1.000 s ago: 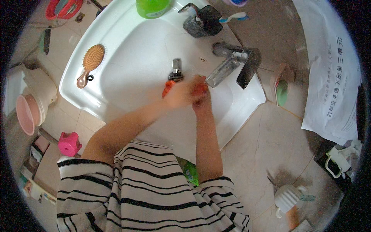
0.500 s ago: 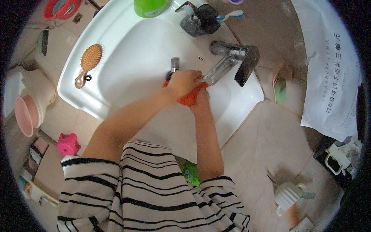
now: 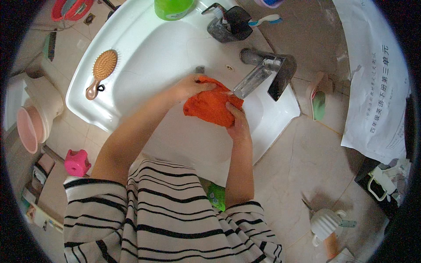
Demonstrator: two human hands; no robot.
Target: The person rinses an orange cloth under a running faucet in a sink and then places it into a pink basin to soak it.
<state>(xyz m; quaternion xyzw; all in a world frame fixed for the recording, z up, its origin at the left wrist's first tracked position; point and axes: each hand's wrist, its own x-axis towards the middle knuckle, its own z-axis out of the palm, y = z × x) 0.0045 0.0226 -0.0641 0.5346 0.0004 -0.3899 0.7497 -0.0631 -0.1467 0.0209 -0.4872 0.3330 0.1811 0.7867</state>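
Note:
An orange-red cloth (image 3: 206,105) is spread between my two hands over the white washbasin (image 3: 149,57). My left hand (image 3: 189,87) grips its upper left edge, thumb on top. The lower right corner is pinched by my right hand (image 3: 239,124), with its thumb over the fabric. Just beyond the cloth is the spout of the metal faucet (image 3: 258,79), and a thin stream of water seems to fall from it onto the cloth. Fingers under the cloth are hidden.
On the basin's left rim lies a wooden hairbrush (image 3: 104,65). A green bottle (image 3: 173,9) and a dark toothbrush holder (image 3: 228,26) stand at the back. White printed sheeting (image 3: 377,87) hangs at the right. A pink stool (image 3: 77,162) is at lower left.
The cloth, bunched under my hands before, is now opened out. My left hand has moved left, away from the spout, and my right hand has shifted slightly right and nearer to me.

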